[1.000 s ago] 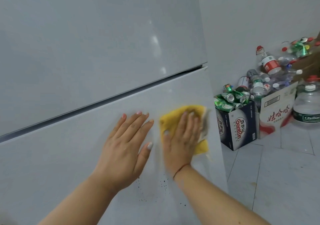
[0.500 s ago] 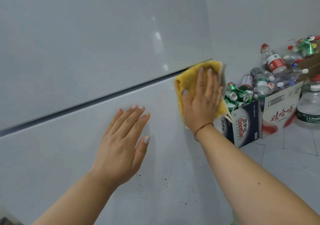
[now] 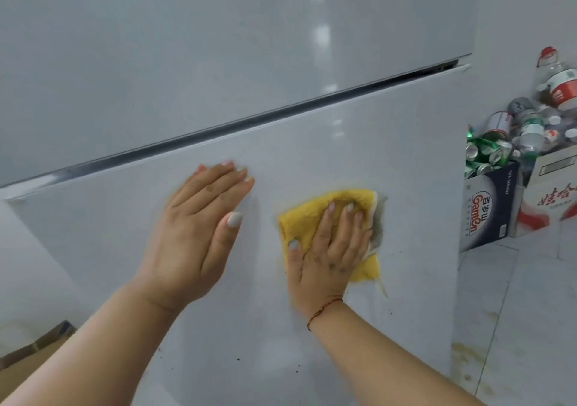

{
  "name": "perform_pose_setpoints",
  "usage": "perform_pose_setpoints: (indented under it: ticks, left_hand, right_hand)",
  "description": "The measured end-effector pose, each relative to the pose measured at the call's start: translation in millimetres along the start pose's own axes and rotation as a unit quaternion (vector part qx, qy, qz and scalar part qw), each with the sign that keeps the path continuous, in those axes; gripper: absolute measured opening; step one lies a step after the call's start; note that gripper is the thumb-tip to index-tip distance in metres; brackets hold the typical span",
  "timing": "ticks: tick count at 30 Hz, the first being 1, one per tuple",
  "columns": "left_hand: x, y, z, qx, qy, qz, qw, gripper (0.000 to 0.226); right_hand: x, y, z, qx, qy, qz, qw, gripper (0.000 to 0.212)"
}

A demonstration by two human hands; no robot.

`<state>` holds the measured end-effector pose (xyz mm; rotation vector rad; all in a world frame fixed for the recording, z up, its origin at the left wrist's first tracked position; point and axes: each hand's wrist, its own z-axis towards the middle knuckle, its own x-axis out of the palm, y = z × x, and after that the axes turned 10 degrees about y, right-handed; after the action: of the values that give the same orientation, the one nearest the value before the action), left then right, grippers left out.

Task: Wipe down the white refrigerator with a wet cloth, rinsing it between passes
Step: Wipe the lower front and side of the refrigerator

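The white refrigerator (image 3: 218, 62) fills most of the head view, with a dark seam between its upper and lower doors. My left hand (image 3: 196, 230) lies flat on the lower door just under the seam, fingers straight. To its right, my right hand (image 3: 327, 249) presses a yellow cloth (image 3: 299, 221) flat against the lower door, fingers spread over it. The cloth's pale edge sticks out on the right. Small dark specks dot the door below my right wrist.
A dark box of crushed green cans (image 3: 487, 205) and a white box (image 3: 549, 199) piled with plastic bottles stand on the tiled floor right of the fridge. A brown cardboard piece (image 3: 34, 355) lies at the lower left. Yellowish stains mark the floor tiles (image 3: 468, 362).
My right hand has swept the cloth from the seam near the door's right edge down and leftward onto the lower door. My left hand has stayed flat on the door.
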<state>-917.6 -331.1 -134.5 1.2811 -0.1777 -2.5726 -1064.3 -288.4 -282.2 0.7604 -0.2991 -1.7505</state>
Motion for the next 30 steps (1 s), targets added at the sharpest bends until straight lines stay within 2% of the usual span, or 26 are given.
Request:
perform_pose_setpoints:
  ticks: [3,5,9,11,13,15,17,20,23,27,30]
  left_hand:
    - [-8.7,8.9,-3.5,-0.009,0.055,-0.024,0.998,0.064]
    - [-12.9,11.3,-2.8,-0.008,0.074,-0.037,0.997,0.066]
    - [-13.9,15.9,-1.8,0.014,0.099,-0.025,0.995,0.066]
    - [-12.5,17.9,-2.1,0.020,0.101,-0.011,0.995,0.067]
    - [-11.8,17.8,-2.1,0.023,0.098,-0.003,0.995,0.067]
    - [-11.6,16.4,-1.0,0.026,0.100,0.000,0.995,0.067]
    - [-10.7,14.6,-0.4,0.029,0.101,-0.004,0.994,0.068]
    - [-7.2,10.4,-2.7,0.010,0.080,0.000,0.997,0.068]
    - [7.2,-3.6,-4.4,0.009,0.056,0.049,0.997,0.063]
    - [39.7,-22.8,1.5,0.040,0.103,0.118,0.987,0.063]
    - [51.7,-21.5,4.0,0.035,0.101,0.155,0.982,0.061]
  right_hand:
    - [16.8,35.0,-31.4,-0.144,0.024,-0.026,0.989,0.070]
    - [28.1,58.0,-48.9,-0.240,0.044,-0.054,0.968,0.066]
    - [41.4,95.9,-66.8,-0.432,0.096,-0.014,0.896,0.044]
    - [41.7,102.8,-65.5,-0.484,0.107,0.026,0.868,0.037]
    - [32.2,98.8,-55.6,-0.512,0.114,0.046,0.850,0.047]
    - [19.3,80.4,-40.3,-0.536,0.129,-0.008,0.834,0.061]
    - [9.2,48.5,-25.5,-0.522,0.126,-0.069,0.841,0.062]
    - [-2.9,-19.1,-2.8,-0.444,0.052,-0.114,0.887,0.060]
    - [-19.5,-82.3,22.8,-0.348,0.007,-0.129,0.928,0.064]
    - [-36.1,-139.5,48.0,-0.231,0.018,-0.108,0.967,0.066]
    - [-44.5,-168.0,61.2,-0.070,0.025,-0.090,0.993,0.070]
